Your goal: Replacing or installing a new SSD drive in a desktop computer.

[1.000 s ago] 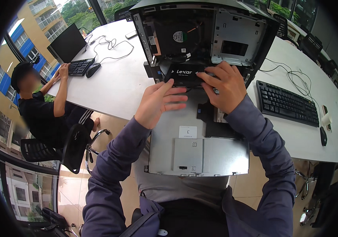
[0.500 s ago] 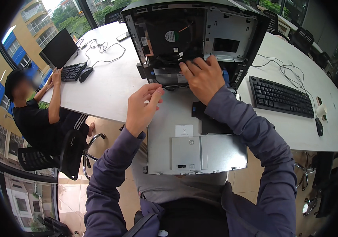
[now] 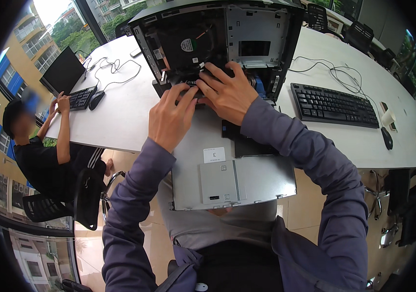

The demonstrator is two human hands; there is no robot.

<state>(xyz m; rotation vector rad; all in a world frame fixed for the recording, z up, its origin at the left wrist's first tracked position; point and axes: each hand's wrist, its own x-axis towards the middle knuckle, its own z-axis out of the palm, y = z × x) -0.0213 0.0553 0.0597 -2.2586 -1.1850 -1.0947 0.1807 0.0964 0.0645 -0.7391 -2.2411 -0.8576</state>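
An open desktop computer case lies before me, its inside facing me. A black cooling fan with a round label sits in it. My left hand is at the case's lower front edge, fingers bent and drawn together. Beside it my right hand reaches in, fingers curled, tips by the dark cables below the fan. The two hands' fingertips nearly meet; what they pinch is hidden. Under my hands a silver metal side panel lies partly over my lap, with a flat black part on it.
To the right lie a black keyboard, a mouse and a white cup. At left a person sits by a monitor, hands at another keyboard. Loose cables trail across the white table.
My left hand has moved up to the case edge, beside the right hand. The right hand's fingers have spread somewhat. The whole view has shifted, so the case appears farther left.
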